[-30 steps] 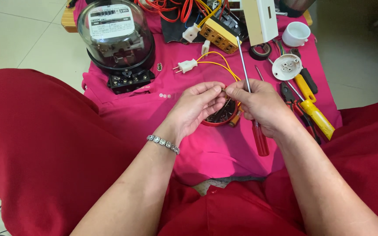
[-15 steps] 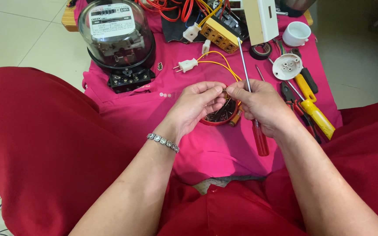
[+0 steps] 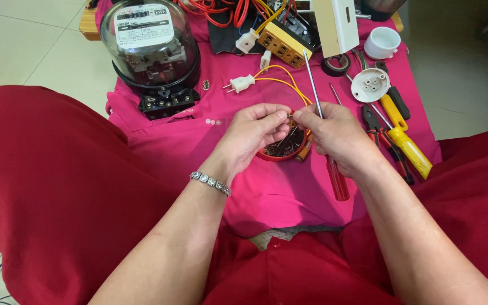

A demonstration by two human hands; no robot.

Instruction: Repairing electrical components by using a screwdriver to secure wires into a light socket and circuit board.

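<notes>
Your fingertips meet over the red dish (image 3: pixel 280 152) of small dark screws, which sits on the pink cloth (image 3: pixel 255 197) between your hands. Your left hand (image 3: pixel 252 135) pinches something tiny at the thumb and forefinger; it is too small to tell what. Your right hand (image 3: pixel 337 138) is closed round a screwdriver (image 3: pixel 337 181), red handle down, shaft pointing up and away. Yellow wires (image 3: pixel 280 82) with a white plug (image 3: pixel 241 85) lie just beyond. The meter (image 3: pixel 151 51) stands far left, pliers (image 3: pixel 388 141) right.
</notes>
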